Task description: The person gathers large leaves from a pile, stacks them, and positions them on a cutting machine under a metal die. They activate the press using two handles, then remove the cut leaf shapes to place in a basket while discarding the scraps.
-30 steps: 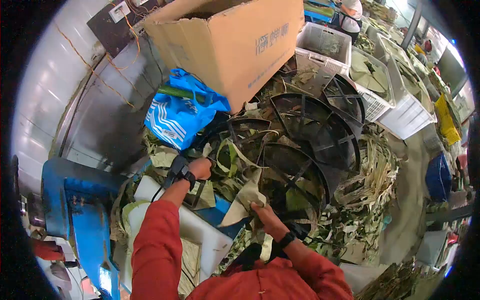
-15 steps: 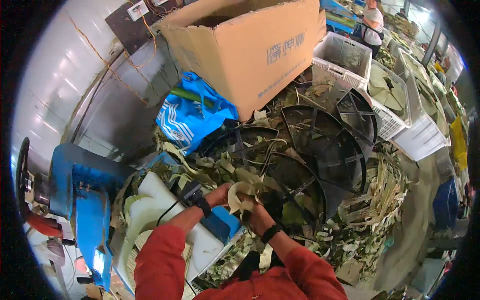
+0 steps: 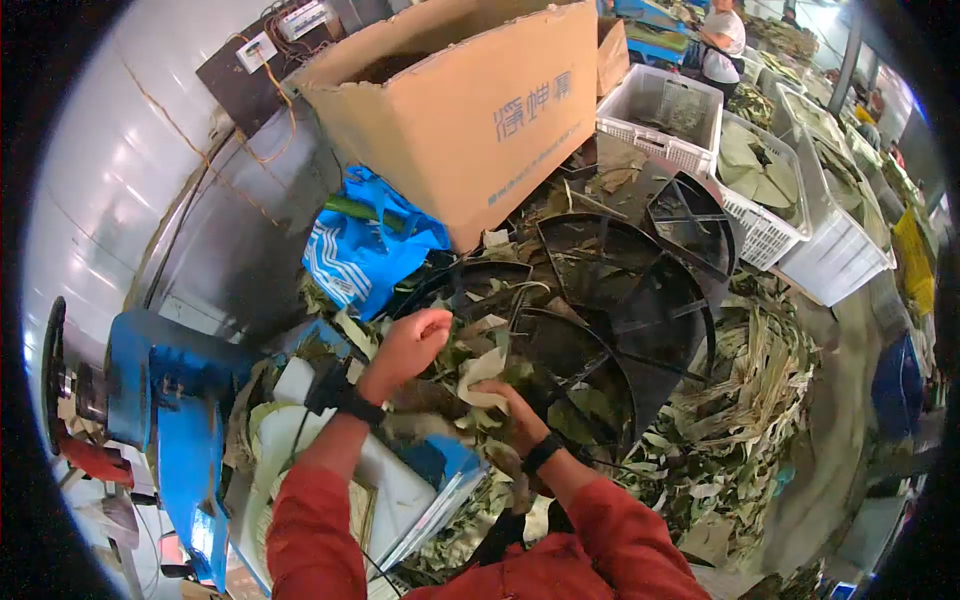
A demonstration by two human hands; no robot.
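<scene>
Red sleeves (image 3: 320, 530), a pale green-cream leaf (image 3: 482, 372), black round racks (image 3: 620, 290), a blue bag (image 3: 365, 245) with white stripes, and far off a tan cardboard box (image 3: 470, 110) with blue lettering.

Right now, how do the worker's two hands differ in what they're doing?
The left hand hovers higher over the leaf heap, fingers loosely curled; whether it grips anything I cannot tell. The right hand sits lower and pinches a pale leaf piece. The left wrist carries a bulkier black device, the right a slim dark band. Both come out of red sleeves.
</scene>
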